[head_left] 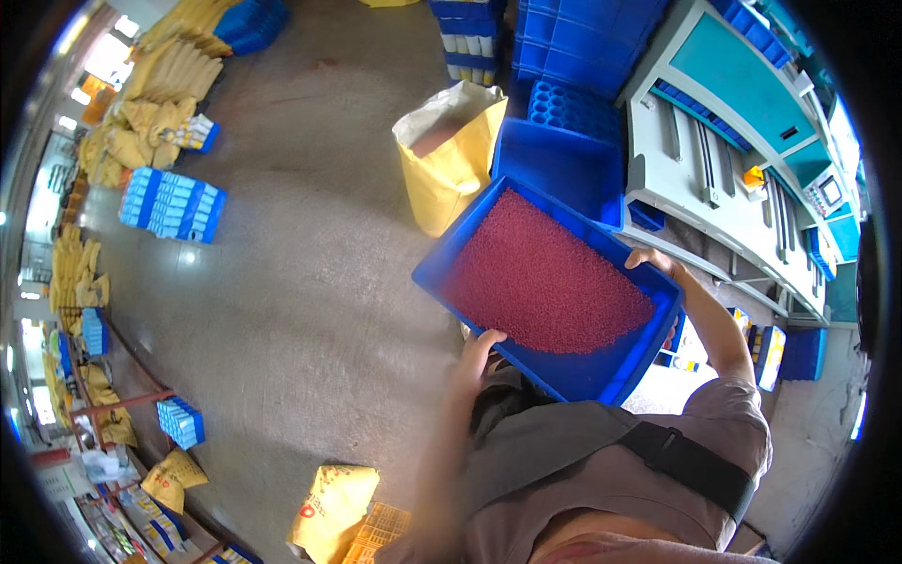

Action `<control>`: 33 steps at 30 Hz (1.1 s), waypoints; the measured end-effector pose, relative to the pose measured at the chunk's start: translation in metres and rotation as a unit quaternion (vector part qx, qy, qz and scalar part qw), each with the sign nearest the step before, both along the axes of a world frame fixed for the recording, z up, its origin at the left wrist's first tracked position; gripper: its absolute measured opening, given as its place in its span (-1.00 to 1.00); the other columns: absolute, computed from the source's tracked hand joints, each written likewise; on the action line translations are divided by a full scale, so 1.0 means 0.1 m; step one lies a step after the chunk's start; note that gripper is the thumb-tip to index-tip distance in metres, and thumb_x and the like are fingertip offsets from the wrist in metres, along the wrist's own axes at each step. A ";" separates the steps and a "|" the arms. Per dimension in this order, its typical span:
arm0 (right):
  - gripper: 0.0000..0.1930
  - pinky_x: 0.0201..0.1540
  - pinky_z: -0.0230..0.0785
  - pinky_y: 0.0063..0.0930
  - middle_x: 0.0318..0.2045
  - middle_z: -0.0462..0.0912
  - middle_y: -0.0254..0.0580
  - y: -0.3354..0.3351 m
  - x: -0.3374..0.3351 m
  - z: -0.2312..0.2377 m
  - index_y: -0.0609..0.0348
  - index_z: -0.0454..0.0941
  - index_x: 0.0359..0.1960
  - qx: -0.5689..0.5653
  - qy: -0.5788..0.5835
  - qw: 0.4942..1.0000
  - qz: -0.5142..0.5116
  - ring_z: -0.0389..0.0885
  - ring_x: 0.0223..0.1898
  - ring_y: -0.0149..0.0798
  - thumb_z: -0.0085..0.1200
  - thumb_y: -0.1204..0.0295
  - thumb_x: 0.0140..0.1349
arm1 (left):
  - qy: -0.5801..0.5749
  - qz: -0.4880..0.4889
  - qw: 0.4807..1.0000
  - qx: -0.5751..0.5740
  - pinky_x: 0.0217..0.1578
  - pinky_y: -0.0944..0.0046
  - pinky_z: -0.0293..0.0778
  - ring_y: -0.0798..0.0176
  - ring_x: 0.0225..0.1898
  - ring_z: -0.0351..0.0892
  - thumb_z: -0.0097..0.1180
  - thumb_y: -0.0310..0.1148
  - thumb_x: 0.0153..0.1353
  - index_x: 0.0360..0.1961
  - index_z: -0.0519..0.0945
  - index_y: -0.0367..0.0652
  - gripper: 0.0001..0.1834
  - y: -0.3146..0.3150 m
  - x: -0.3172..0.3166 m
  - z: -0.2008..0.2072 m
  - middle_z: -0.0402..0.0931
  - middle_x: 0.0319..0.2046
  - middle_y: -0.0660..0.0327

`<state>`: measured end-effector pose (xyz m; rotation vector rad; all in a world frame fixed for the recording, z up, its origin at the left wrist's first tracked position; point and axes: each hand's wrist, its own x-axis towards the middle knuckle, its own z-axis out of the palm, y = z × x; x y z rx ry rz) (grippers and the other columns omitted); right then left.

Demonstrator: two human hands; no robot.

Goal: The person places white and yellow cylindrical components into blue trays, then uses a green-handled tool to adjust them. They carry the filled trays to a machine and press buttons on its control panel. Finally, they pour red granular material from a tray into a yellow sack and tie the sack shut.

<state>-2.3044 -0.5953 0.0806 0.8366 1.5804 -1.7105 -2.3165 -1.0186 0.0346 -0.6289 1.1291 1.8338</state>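
Between my two hands is a blue plastic bin [587, 376], part filled with small dark red pellets [540, 273] that lie toward its far and left sides. My left hand [484, 350] grips the near left rim, thumb over the edge. On the right rim, my right hand [653, 261] holds on with its thumb inside; its other fingers are hidden under the bin. Just beyond the bin's far end stands an open yellow sack [446, 179] with reddish material inside. Another blue bin [561, 169], with no pellets visible in it, sits right of the sack.
A white and teal machine [714, 169] with a slotted bench is at the right. Blue crates [583, 42] are stacked at the back, near a blue tray with round holes [568, 108]. Yellow sacks [169, 75] and blue-white stacks [172, 204] line the left. Behind lies an orange crate [381, 531].
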 end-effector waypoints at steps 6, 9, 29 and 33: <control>-0.09 0.38 0.24 -0.12 0.30 0.43 0.06 -0.21 -0.83 0.21 0.17 0.29 0.40 -0.006 0.068 0.991 -0.114 0.42 0.27 0.04 0.21 0.01 -0.01 | 0.028 -0.138 0.987 -0.080 -0.01 0.16 0.51 0.18 0.02 0.59 0.11 0.11 0.34 0.19 0.48 -0.33 -0.31 -0.31 -1.96 -0.52 0.59 0.00 0.11; -0.09 0.36 0.27 -0.13 0.27 0.45 0.07 -0.42 -1.04 0.24 0.20 0.30 0.39 0.000 0.081 0.980 -0.182 0.45 0.25 0.05 0.21 0.06 -0.04 | 0.170 -0.160 0.952 -0.197 -0.07 0.14 0.50 0.12 -0.14 0.64 0.00 0.01 0.43 0.02 0.62 -0.41 -0.42 -0.42 -3.13 -1.13 0.66 -0.11 0.00; -0.07 0.13 0.50 -0.19 0.08 0.59 0.05 -0.79 -2.14 0.53 0.31 0.35 0.32 0.000 -0.074 0.920 -0.385 0.61 0.01 0.00 0.23 0.25 -0.25 | 0.380 -0.411 0.726 -0.399 -0.12 0.01 0.58 -0.12 -0.16 0.71 0.25 -0.13 0.18 -0.23 0.73 -0.23 -0.64 1.11 -6.06 -3.36 0.69 -0.30 -0.11; -0.02 0.23 0.43 -0.12 0.19 0.54 0.07 -0.58 -2.42 0.60 0.26 0.29 0.38 0.011 -0.049 0.937 -0.346 0.54 0.12 0.03 0.22 0.21 -0.24 | 0.424 -0.584 0.675 -0.154 0.08 0.09 0.43 0.13 0.00 0.63 0.06 -0.13 0.34 -0.05 0.65 -0.16 -0.64 1.20 -5.60 -2.75 0.66 -0.06 -0.01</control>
